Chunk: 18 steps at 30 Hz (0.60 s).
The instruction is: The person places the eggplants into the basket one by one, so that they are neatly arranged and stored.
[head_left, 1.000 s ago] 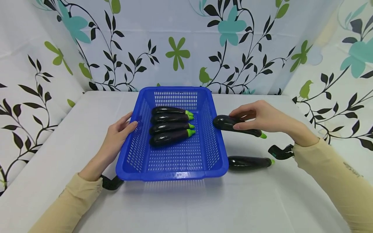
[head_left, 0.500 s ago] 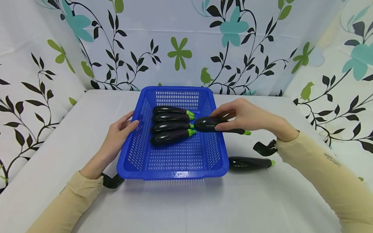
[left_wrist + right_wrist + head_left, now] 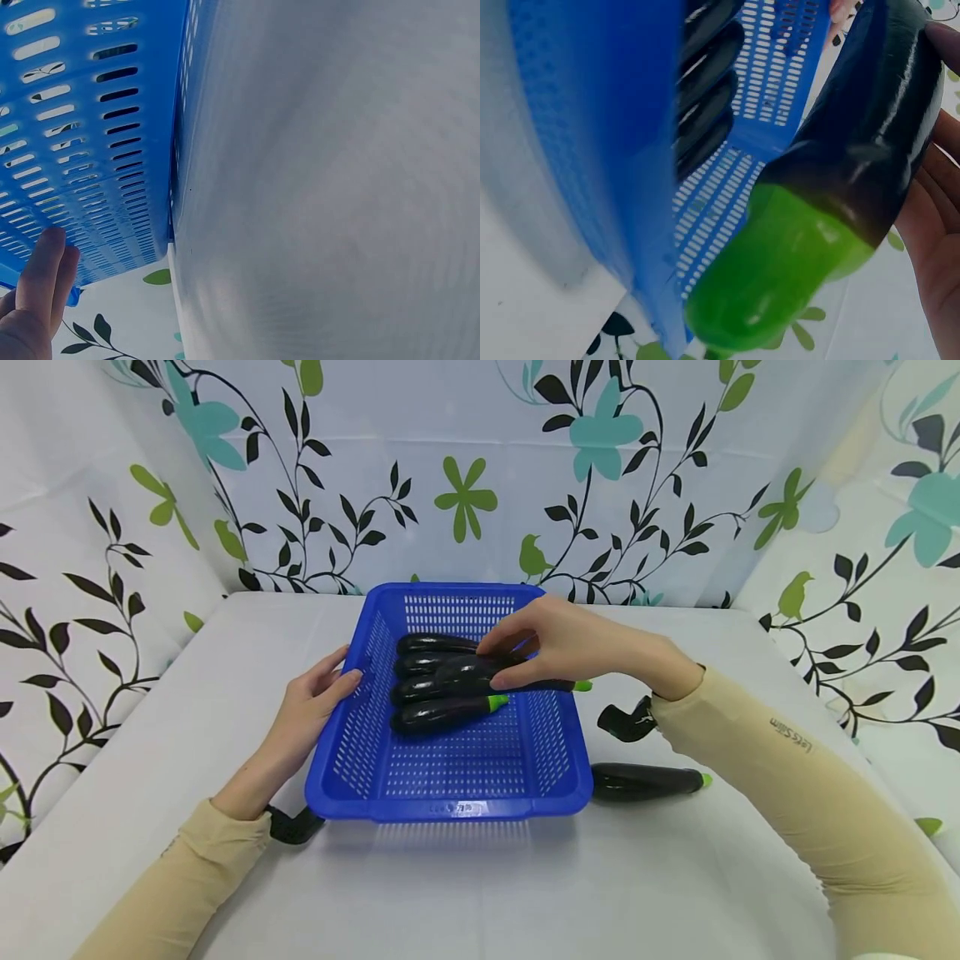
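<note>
A blue plastic basket (image 3: pixel 465 811) with slotted walls stands on the white table. My left hand (image 3: pixel 303 710) grips its left rim, thumb over the edge; in the left wrist view its fingers (image 3: pixel 46 274) lie along the basket's outer wall. Over the basket, my right hand (image 3: pixel 562 643) pinches a dark eggplant (image 3: pixel 543 686) with a green stem end, also large in the right wrist view (image 3: pixel 885 112). In the head view this eggplant overlaps several eggplants (image 3: pixel 438 717) lying side by side inside, partly hiding them.
Another eggplant (image 3: pixel 645 782) lies on the white tablecloth (image 3: pixel 480 893), close to the basket's right front corner. A patterned curtain (image 3: pixel 420 435) with leaves and flowers encloses the back and sides. A black wrist camera mount (image 3: pixel 626 723) hangs below the right sleeve.
My right hand has carried its eggplant leftward from beside the basket's right rim to above the eggplants inside. The left hand has stayed on the left rim.
</note>
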Tool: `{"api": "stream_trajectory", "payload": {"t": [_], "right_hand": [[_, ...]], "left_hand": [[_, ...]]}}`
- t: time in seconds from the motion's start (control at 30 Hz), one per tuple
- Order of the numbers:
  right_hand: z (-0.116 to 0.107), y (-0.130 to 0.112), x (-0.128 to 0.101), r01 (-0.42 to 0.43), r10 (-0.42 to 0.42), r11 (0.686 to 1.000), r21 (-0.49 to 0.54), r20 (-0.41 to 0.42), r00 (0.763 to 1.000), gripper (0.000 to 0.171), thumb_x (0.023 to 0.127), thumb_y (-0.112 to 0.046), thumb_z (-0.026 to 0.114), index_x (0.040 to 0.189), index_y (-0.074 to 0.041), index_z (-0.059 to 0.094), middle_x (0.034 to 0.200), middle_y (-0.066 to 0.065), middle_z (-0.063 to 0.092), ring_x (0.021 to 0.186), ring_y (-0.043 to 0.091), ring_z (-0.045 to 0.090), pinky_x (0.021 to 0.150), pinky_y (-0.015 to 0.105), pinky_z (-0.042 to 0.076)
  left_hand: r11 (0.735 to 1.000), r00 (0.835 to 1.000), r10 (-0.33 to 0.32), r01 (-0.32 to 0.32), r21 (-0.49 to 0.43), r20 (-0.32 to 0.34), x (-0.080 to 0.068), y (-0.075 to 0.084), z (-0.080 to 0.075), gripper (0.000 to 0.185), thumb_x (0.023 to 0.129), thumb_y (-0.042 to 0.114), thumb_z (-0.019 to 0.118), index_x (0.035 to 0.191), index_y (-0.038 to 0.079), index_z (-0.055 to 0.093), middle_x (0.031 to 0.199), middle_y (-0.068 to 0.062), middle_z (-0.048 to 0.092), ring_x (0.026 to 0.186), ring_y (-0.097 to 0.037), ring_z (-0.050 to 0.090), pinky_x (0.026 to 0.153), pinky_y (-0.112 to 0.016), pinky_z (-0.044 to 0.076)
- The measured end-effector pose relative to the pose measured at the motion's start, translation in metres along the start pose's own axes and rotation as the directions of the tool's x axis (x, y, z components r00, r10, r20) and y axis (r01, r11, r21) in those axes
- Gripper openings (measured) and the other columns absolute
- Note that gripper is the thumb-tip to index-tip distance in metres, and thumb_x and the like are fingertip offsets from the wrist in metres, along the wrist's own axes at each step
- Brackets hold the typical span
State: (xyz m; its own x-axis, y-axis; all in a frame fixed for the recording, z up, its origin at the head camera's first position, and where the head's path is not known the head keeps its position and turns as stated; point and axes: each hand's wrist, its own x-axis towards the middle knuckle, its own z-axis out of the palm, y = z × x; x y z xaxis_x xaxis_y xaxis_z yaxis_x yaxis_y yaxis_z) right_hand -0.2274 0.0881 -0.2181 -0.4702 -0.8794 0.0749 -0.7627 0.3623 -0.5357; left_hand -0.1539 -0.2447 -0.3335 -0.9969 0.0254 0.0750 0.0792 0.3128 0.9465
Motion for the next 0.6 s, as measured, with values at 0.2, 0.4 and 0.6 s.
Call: {"api": "stream_trajectory", "payload": {"t": [0.2, 0.4, 0.6], "right_hand": [[0.004, -0.007, 0.023, 0.012, -0.013, 0.999, 0.035, 0.016, 1.0, 0.034, 0.089, -0.025, 0.078, 0.119, -0.011, 0.072, 0.113, 0.0, 0.073, 0.103, 0.01, 0.069, 0.089, 0.026, 0.057], [0.01, -0.011, 0.042, 0.04, -0.041, 0.998, 0.052, 0.021, 0.999, 0.035, 0.089, -0.023, 0.078, 0.12, -0.008, 0.072, 0.113, 0.002, 0.074, 0.101, 0.009, 0.07, 0.091, 0.028, 0.056], [0.02, -0.01, 0.059, 0.043, -0.045, 0.996, 0.076, 0.031, 0.998, 0.036, 0.089, -0.024, 0.078, 0.12, -0.008, 0.071, 0.112, 0.003, 0.074, 0.099, 0.008, 0.07, 0.092, 0.026, 0.055]], "left_hand": [[1.0, 1.0, 0.0, 0.0, 0.002, -0.003, -0.001, 0.001, 0.001, 0.067, 0.104, 0.04, 0.051, 0.16, 0.015, 0.023, 0.144, -0.026, 0.051, 0.093, 0.002, 0.066, 0.078, -0.018, 0.057], [1.0, 1.0, -0.004, 0.004, 0.016, -0.001, 0.0, 0.0, 0.001, 0.068, 0.104, 0.041, 0.05, 0.16, 0.015, 0.022, 0.145, -0.026, 0.051, 0.093, 0.002, 0.066, 0.078, -0.019, 0.057], [1.0, 1.0, -0.006, 0.006, 0.017, -0.004, 0.0, -0.001, 0.001, 0.068, 0.104, 0.041, 0.05, 0.16, 0.016, 0.022, 0.144, -0.026, 0.052, 0.092, 0.003, 0.067, 0.077, -0.02, 0.057]]}}
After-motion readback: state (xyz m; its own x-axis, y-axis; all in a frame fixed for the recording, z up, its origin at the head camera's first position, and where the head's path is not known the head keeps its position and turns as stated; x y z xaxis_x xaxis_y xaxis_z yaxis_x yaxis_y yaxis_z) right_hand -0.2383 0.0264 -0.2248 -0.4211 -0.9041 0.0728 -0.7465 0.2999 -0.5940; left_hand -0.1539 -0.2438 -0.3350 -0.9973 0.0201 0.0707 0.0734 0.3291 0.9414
